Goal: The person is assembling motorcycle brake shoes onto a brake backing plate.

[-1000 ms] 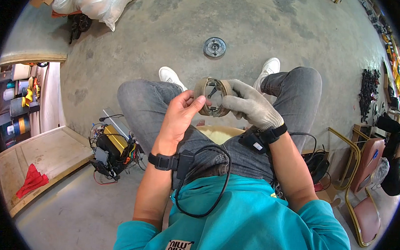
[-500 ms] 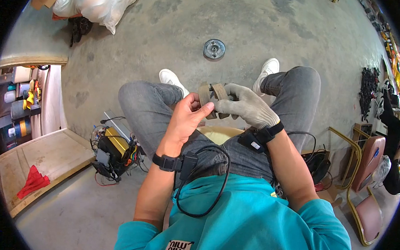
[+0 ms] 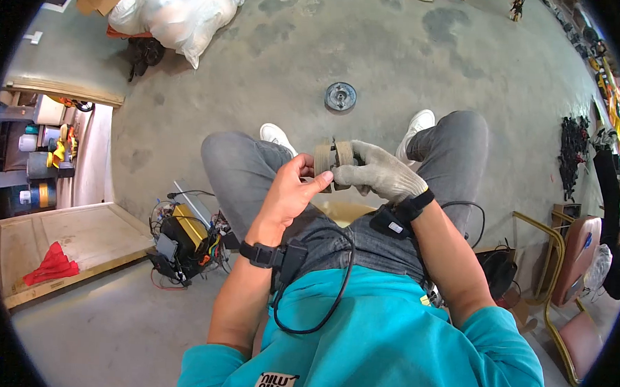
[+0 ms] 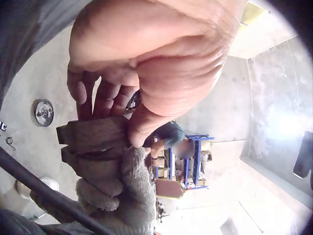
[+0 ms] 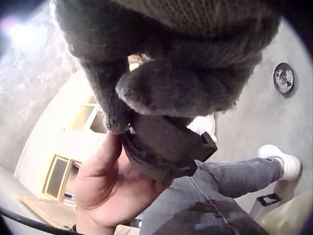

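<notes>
- Grip: my left hand [image 3: 289, 192], bare, pinches the brake shoes [image 3: 332, 163] between thumb and fingertips [image 4: 100, 98]. My right hand [image 3: 378, 172], gloved, has its fingers curled round the other side of the pair.
- The shoes hang in the air above my lap, between my knees. They are folded face to face and edge-on to me, and nothing carries them.
- Worst risk, I judge: the two halves may be sprung against each other. If either hold slackens they could snap open or shut and nip my bare thumb, which lies right at the seam.
- Second risk: the linings look smooth and my left hold is only a pinch. A twist from the gloved side could lever the pair out, and it would fall between my knees to the concrete floor [image 3: 261, 51], near the round metal disc [image 3: 340, 96].
- Third: the glove dulls my feel, so I might squeeze unevenly and let one shoe slide off the other.
- Against a second ago: then the shoes lay spread as an open ring facing me, with the dark link across its middle showing. Now they are closed into a narrow stack, that link is mostly hidden, and my hands sit closer together.
</notes>
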Demonstrator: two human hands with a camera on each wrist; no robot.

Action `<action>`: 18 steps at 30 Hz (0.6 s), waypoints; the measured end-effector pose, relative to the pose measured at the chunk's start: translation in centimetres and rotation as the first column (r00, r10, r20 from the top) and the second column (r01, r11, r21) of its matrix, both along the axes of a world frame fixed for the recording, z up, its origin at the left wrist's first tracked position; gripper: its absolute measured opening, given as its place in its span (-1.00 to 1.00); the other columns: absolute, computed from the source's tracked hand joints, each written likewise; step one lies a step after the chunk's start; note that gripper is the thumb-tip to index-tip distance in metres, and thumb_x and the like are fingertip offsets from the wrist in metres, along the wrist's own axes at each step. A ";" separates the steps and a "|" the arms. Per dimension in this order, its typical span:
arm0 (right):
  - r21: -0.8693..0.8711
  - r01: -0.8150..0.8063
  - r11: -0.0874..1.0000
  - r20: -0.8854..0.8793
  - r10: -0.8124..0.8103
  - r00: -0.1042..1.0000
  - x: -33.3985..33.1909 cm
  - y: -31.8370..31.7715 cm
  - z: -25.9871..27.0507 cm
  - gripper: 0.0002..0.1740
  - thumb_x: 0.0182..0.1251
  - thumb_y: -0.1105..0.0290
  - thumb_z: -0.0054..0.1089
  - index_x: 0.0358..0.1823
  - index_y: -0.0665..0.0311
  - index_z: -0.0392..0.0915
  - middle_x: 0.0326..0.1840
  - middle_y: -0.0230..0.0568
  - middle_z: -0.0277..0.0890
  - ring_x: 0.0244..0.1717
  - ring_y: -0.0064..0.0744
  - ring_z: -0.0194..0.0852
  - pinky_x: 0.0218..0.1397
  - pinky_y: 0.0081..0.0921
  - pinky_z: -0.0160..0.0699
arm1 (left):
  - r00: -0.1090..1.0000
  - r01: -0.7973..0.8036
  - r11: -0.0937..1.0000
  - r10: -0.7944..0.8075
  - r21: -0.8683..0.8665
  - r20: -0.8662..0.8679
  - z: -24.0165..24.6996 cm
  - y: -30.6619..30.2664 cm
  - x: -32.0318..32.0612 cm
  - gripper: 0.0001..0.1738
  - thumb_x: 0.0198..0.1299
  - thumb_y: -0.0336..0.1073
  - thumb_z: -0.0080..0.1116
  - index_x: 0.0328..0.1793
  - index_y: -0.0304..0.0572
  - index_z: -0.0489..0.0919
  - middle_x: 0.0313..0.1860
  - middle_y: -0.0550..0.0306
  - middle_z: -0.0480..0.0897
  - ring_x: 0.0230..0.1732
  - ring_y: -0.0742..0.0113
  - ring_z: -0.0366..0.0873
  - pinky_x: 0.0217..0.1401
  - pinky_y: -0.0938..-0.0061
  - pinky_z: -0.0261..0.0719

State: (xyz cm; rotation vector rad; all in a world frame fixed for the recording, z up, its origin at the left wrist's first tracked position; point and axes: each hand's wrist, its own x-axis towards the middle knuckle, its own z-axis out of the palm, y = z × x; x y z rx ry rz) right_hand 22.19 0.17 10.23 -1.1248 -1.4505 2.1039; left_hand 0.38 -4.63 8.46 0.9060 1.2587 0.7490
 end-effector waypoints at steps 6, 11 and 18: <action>0.102 0.010 0.995 0.064 -0.016 0.998 0.1 -1.0 -0.6 -0.35 0.19 -0.01 0.40 0.17 0.31 0.57 -0.21 -0.39 0.61 -0.28 -0.59 0.47 -0.33 -0.57 0.43 | 1.000 0.006 1.000 -0.006 0.013 0.008 1.0 -0.8 -0.1 -0.63 0.37 -0.37 0.36 0.20 -0.36 0.54 0.04 0.12 0.69 0.07 0.41 0.60 0.22 0.41 0.58; 0.098 -0.016 0.995 0.043 0.012 0.999 0.3 -1.1 0.9 -0.36 0.17 -0.04 0.41 0.12 0.28 0.59 -0.25 -0.42 0.60 -0.34 -0.61 0.43 -0.36 -0.57 0.41 | 0.999 0.038 0.998 -0.038 0.050 0.014 1.2 -0.2 -0.4 -0.65 0.36 -0.39 0.36 0.18 -0.37 0.55 0.02 0.14 0.69 0.03 0.42 0.61 0.19 0.43 0.58; 0.093 -0.009 0.996 0.053 0.004 0.999 -0.5 -0.4 1.1 -0.46 0.21 0.02 0.38 0.08 0.24 0.63 -0.25 -0.45 0.62 -0.33 -0.66 0.47 -0.38 -0.61 0.38 | 0.986 0.134 0.989 -0.126 0.069 -0.107 0.7 1.5 -1.9 -0.70 0.35 -0.40 0.36 0.11 -0.35 0.57 -0.08 0.16 0.69 -0.06 0.45 0.60 0.06 0.48 0.58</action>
